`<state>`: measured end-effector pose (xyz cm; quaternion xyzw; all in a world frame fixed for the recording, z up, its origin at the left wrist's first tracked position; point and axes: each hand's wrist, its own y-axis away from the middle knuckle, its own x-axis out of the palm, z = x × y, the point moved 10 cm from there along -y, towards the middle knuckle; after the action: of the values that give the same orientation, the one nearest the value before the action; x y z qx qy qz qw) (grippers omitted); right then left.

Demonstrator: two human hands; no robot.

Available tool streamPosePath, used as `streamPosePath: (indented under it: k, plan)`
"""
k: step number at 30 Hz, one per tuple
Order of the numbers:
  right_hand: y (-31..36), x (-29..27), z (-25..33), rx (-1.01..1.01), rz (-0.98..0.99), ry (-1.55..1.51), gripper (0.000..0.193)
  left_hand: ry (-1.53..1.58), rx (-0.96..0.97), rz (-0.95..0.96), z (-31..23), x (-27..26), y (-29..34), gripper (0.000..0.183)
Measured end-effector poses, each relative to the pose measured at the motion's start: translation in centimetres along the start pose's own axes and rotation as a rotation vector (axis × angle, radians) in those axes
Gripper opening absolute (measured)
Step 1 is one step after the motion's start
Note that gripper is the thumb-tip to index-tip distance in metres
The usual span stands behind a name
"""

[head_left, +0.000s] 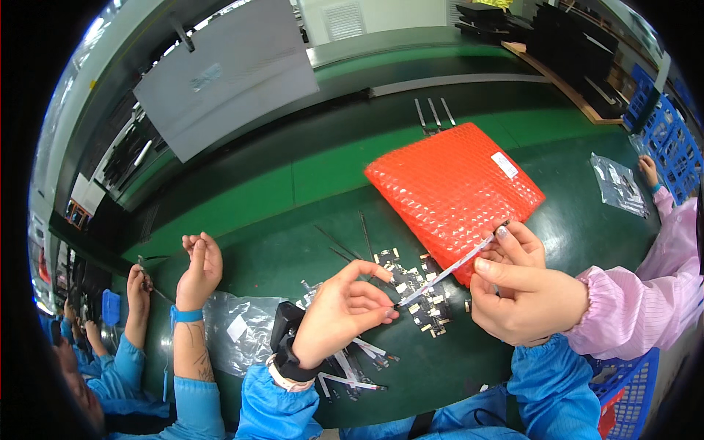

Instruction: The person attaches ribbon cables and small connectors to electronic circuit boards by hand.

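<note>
A thin white ribbon-like strip (451, 271) with dark ends is stretched slantwise above the bench. My left hand (341, 304), with a black device on its wrist, pinches the lower end between thumb and finger. At the upper end, my right hand (526, 243) appears closed on the strip, its palm and wrist hidden behind a pink-sleeved co-worker's hand (528, 301). That hand's thumb and fingers are also close to the strip; contact is unclear. Below lies a cluster of small dark circuit boards (429, 312). More white strips (345, 374) lie by my left forearm.
A red bubble-wrap packet (455, 191) lies just beyond my hands. A clear plastic bag (235, 334) is at the left, beside a blue-sleeved co-worker's hand (199, 271). Another clear bag (620, 183) and a blue crate (664, 121) are at the right.
</note>
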<state>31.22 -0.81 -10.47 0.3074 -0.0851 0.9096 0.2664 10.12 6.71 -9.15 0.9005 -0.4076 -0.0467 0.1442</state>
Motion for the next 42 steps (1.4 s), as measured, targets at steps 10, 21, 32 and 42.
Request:
streamPosePath:
  k: [10,21,32,42]
  plan:
    - [0.2,-2.7,-2.3,0.222,-0.085,-0.230,0.009,-0.077,0.142,0.026,0.1,0.0,0.3,0.035]
    - [0.6,1.6,0.8,-0.034,0.427,-0.204,0.033,-0.111,0.296,0.022,-1.5,-0.3,1.0,0.033]
    - [-0.8,-2.2,2.1,-0.074,0.479,-0.276,0.042,-0.162,0.503,-0.005,-5.3,0.0,4.2,0.020]
    - [-3.4,-2.4,1.6,0.019,0.307,-0.406,0.036,-0.443,0.408,-0.204,-5.1,-4.0,1.8,0.028]
